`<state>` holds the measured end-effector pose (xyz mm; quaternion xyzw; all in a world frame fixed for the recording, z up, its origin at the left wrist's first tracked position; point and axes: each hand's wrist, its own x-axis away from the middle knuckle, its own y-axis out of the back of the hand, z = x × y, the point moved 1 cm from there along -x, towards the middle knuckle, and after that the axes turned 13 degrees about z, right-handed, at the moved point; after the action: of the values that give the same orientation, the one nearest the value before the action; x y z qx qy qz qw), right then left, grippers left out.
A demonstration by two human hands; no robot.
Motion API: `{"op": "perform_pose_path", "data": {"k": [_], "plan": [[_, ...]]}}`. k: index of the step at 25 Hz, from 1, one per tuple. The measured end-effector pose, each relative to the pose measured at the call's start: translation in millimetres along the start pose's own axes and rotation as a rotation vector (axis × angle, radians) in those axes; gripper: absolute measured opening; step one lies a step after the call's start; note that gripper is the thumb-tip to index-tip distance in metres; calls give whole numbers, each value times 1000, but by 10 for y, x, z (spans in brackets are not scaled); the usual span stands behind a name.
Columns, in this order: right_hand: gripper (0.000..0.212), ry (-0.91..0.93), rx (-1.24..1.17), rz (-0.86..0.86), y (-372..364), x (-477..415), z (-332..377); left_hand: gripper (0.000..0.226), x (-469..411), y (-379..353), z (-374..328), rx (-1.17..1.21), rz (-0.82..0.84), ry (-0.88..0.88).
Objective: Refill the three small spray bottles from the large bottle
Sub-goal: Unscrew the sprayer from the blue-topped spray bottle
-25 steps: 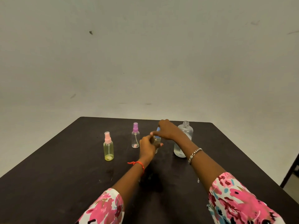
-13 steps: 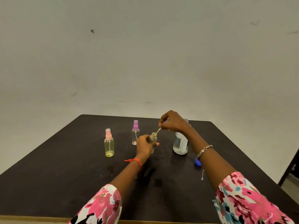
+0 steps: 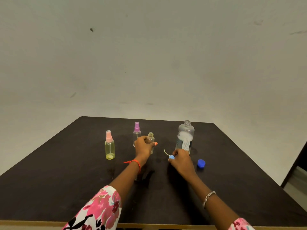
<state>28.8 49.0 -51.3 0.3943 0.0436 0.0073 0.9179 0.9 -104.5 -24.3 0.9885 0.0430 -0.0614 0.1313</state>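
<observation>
Nearest the camera, two floral sleeves (image 3: 99, 208) come in over the dark table (image 3: 49, 188), a silver bracelet (image 3: 208, 197) on the right wrist and a red thread (image 3: 133, 162) on the left. The right hand (image 3: 181, 161) sits low over the table, fingers pinched together on the blue spray head (image 3: 171, 157), whose thin dip tube (image 3: 165, 152) curls up and to the left; whether the head touches the table, I cannot tell. Just right of that hand a dark blue cap (image 3: 201, 163) lies alone on the surface. The left hand (image 3: 143, 146) is wrapped tight around the clear small bottle (image 3: 150, 141), which stands upright on the table with its threaded neck open and bare above the fingers, an orange-painted nail showing at its right side. Left of that, well apart, the yellow bottle (image 3: 109, 147) stands capped with a pink sprayer, a little liquid at its bottom. Behind the left hand, partly hidden by it, the purple-topped bottle (image 3: 136, 132) stands upright. Farther back on the right, the big bottle (image 3: 185, 138) stands uncapped, clear with a white label, just beyond the right hand. Behind it all, a plain pale wall (image 3: 149, 55).
</observation>
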Motion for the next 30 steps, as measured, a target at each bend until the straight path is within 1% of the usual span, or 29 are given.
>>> {"op": "perform_pose_path", "data": {"k": [4, 8, 10, 12, 14, 15, 17, 19, 21, 23, 25, 28, 30], "plan": [[15, -8, -28, -1, -46, 63, -15, 18, 18, -23, -4, 10, 9, -14], [26, -37, -34, 28, -22, 66, 18, 18, 19, -24, 7, 15, 27, -17], [28, -37, -37, -38, 11, 73, 54, 19, 17, -35, 26, 14, 34, -16], [25, -17, -54, -150, 82, 66, 94, 22, 14, -54, 50, 20, 43, -15], [24, 17, -90, -273, 167, 21, 112, 17, 20, -74, 67, 41, 59, -18], [27, 28, -100, -336, 210, -12, 109, 16, 21, -81, 80, 53, 71, -20], [43, 25, -104, -438, 275, -108, 74, 14, 17, -98, 100, 73, 89, -20], [67, -11, -159, -470, 330, -217, 37, 17, 5, -116, 114, 84, 108, -21], [90, -65, -234, -408, 364, -309, 5, 14, 21, -130, 118, 104, 130, -26], [100, -96, -303, -339, 366, -418, -47, 16, 30, -152, 123, 110, 146, -29], [96, -98, -372, -296, 360, -496, -69, 17, 37, -165, 131, 108, 158, -27], [76, -96, -433, -272, 380, -533, -42, 13, 43, -181, 128, 118, 176, -35], [71, -91, -458, -278, 402, -525, -32, 14, 42, -179, 107, 104, 178, -40]]}}
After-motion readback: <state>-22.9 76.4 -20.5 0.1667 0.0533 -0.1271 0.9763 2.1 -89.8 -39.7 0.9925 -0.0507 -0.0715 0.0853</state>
